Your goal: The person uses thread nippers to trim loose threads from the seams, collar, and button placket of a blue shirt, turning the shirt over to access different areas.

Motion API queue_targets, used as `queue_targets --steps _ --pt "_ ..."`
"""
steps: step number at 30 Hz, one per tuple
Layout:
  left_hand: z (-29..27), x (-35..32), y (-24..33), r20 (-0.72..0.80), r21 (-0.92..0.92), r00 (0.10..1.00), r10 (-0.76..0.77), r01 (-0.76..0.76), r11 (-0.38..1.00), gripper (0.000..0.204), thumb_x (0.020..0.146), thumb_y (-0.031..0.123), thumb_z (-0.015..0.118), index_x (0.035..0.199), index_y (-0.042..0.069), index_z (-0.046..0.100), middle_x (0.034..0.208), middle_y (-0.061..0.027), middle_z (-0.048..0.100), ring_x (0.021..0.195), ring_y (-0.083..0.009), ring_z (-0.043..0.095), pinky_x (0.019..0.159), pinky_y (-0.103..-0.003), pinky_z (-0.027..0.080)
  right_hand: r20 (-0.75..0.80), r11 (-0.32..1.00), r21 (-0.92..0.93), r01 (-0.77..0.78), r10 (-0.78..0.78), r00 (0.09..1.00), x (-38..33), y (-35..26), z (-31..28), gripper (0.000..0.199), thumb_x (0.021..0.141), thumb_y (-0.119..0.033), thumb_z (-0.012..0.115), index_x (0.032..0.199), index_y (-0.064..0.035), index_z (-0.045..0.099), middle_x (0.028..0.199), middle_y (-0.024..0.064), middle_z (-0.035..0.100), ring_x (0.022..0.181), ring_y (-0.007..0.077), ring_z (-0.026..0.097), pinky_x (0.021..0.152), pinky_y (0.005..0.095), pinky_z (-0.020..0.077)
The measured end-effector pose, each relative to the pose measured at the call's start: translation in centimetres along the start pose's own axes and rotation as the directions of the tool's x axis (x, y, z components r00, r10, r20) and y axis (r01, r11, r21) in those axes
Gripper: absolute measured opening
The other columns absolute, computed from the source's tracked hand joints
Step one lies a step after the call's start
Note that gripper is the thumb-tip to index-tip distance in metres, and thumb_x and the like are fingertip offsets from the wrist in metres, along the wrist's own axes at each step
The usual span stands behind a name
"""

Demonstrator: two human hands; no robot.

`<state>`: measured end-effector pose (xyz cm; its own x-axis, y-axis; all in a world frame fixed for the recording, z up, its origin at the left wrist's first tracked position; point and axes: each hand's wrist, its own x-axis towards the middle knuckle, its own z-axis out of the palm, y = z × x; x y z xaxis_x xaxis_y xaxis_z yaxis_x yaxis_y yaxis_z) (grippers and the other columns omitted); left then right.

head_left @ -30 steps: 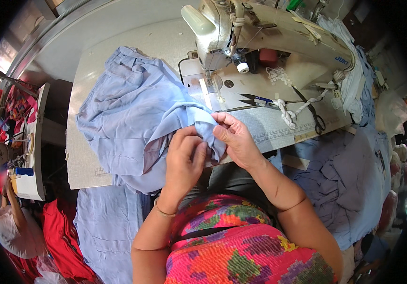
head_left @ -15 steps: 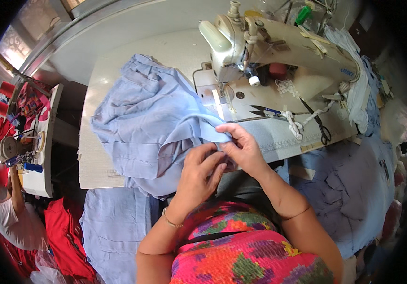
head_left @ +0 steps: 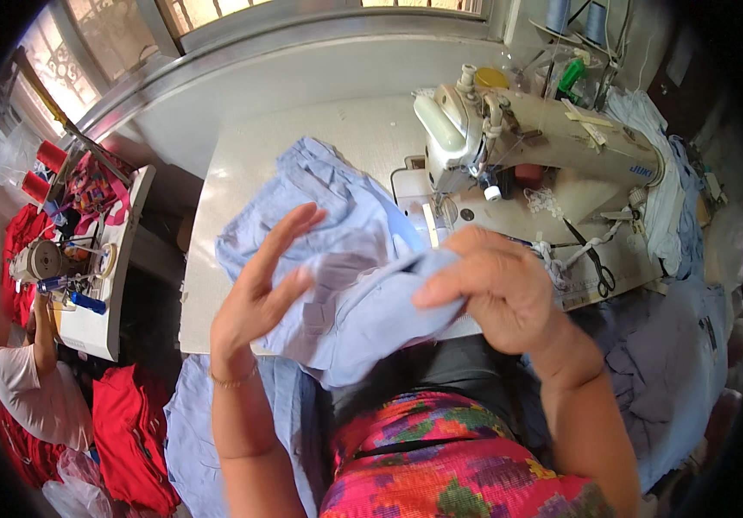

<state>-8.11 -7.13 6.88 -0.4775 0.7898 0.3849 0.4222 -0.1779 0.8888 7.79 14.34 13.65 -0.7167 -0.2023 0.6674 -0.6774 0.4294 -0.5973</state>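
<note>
A light blue cloth garment [head_left: 371, 326] is spread over the sewing table, its near part lifted toward me and hanging over the front edge. My right hand [head_left: 505, 289] pinches a raised edge of it between thumb and fingers, just in front of the sewing machine [head_left: 553, 142]. To the left, my left hand [head_left: 259, 298] is held up over the garment, fingers apart and gripping nothing; some of its fingertips are blurred. Under the machine's head, the needle area lies to the right of the garment's far part.
Dark-handled scissors [head_left: 596, 263] lie beside a knotted white cord [head_left: 554, 259] on the machine bed. More blue cloth [head_left: 216, 414] hangs below the table edge. At far left, a person in a white top [head_left: 39, 393] sits by another machine [head_left: 47, 259] and red fabric [head_left: 134, 432].
My hands were together at the garment's edge and are now apart. The left has let go and moved left; the right has lifted the edge. The view has shifted, showing more window.
</note>
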Motion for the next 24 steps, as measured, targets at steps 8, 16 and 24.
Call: queue_targets --steps 8,16,24 --pt "-0.1 -2.7 -4.6 -0.013 0.716 0.98 -0.2 0.149 0.682 0.055 0.062 0.017 0.075 0.113 0.003 0.058 0.115 -0.0204 0.056 0.115 -0.0355 0.046 0.107 -0.047 0.02 0.035 0.975 0.134 0.175 -0.182 0.983 12.6 -1.1 -3.5 0.017 0.086 -0.003 0.052 0.099 0.0 0.062 0.094 0.0052 0.065 0.089 0.0133 0.062 0.084 0.0253 0.048" --pt "-24.2 -14.9 2.1 -0.656 0.75 0.535 0.532 0.382 0.539 0.042 0.081 0.005 0.055 0.122 -0.001 0.051 0.106 -0.0112 0.06 0.091 -0.0173 0.058 0.081 -0.03 0.046 0.198 0.958 -0.161 0.236 -0.202 0.959 17.9 -1.9 -8.6 0.037 0.074 0.018 0.036 0.092 0.0014 0.064 0.094 0.0107 0.064 0.09 0.0173 0.06 0.088 0.0272 0.0471" --pt "-30.6 -13.1 10.4 -0.532 0.839 0.498 0.684 0.421 0.346 0.052 0.075 -0.002 0.042 0.126 0.004 0.049 0.114 -0.013 0.058 0.102 -0.0209 0.056 0.091 -0.03 0.042 0.189 0.918 -0.36 0.164 -0.101 0.977 25.4 2.9 -6.5 0.041 0.065 0.013 0.035 0.09 0.0045 0.065 0.089 0.0145 0.067 0.09 0.0225 0.062 0.087 0.0328 0.047"
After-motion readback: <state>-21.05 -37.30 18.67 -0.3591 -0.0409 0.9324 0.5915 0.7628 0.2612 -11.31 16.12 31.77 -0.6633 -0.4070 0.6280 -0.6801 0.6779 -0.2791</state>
